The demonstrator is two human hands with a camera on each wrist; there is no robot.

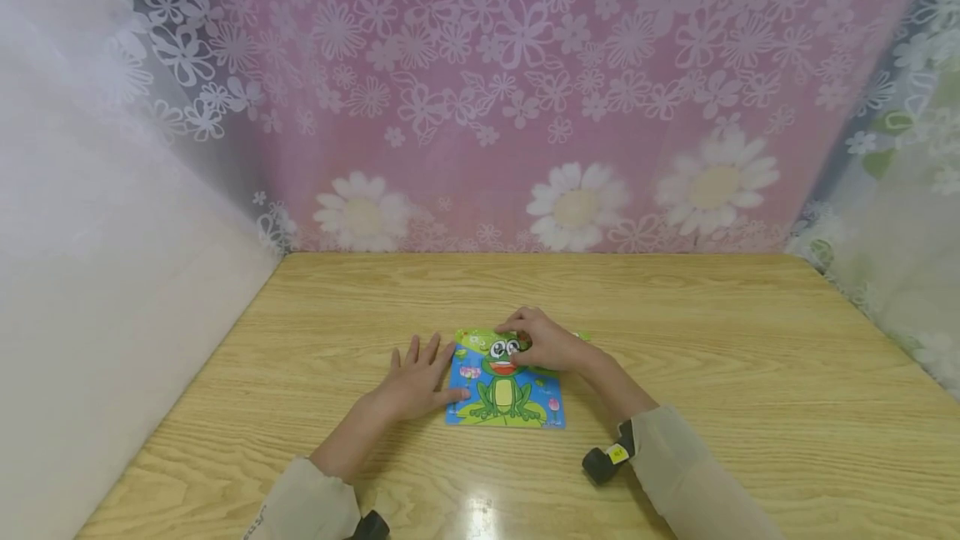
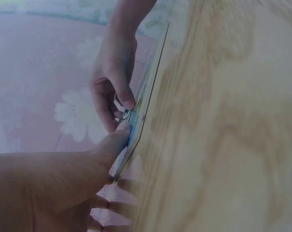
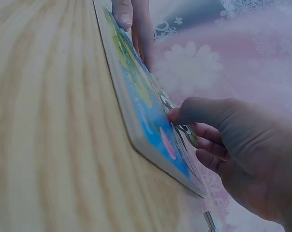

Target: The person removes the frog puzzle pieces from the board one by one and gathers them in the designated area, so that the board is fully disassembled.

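And here we are on the wooden worktop (image 1: 712, 332), with the picture board (image 1: 540, 386) lying flat between the two hands, a wide-mouthed green frog (image 1: 505, 394) at its heart! Take the board's middle as our clock, 12 at the far side. At 9 o'clock, the left hand (image 1: 416, 386): fingers straight and spread on the worktop beside the edge, thumb laid over the board's face. Across at 1 o'clock, the right hand (image 1: 550, 344) is the busy one, thumb and fingertips pinching the small frog-eye piece (image 3: 190, 134), tilted up at the frog's head! Its outline is partly hidden by those fingers. Around the dial: a pink bud (image 1: 553, 405) at 4, the lily pad (image 1: 480, 417) at 6, a pink flower (image 1: 470, 372) near 10. Out past the right hand at 2 o'clock, a green patch peeks through, too covered to make out. Black wrist cameras sit at 5 (image 1: 600, 467) and 7, and straight up at 12 hangs the pink daisy curtain (image 1: 465, 165).
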